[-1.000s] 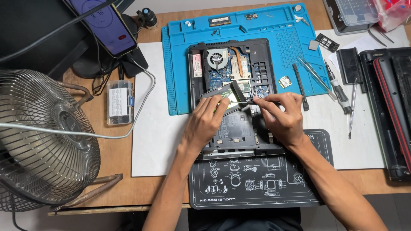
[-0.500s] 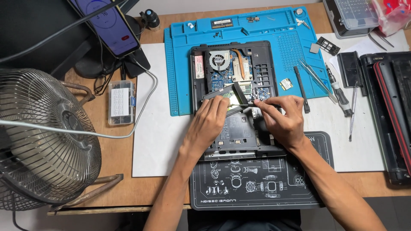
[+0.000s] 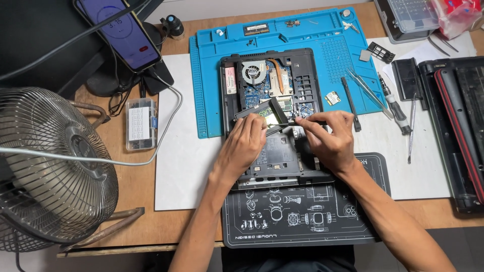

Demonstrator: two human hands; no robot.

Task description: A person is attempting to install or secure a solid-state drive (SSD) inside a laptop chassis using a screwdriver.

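Wooden desk [image 3: 126, 221], open laptop [image 3: 275, 100], left hand [image 3: 244, 146] grip pinching tilted module [image 3: 263, 115], right hand [image 3: 327, 138] grip unclear, fingertips hidden.

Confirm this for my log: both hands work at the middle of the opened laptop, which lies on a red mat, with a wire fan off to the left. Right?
Not quite. The head view shows the opened laptop lying on a blue mat, not a red one. The rest holds: left hand and right hand work at its middle, and the wire fan stands left.
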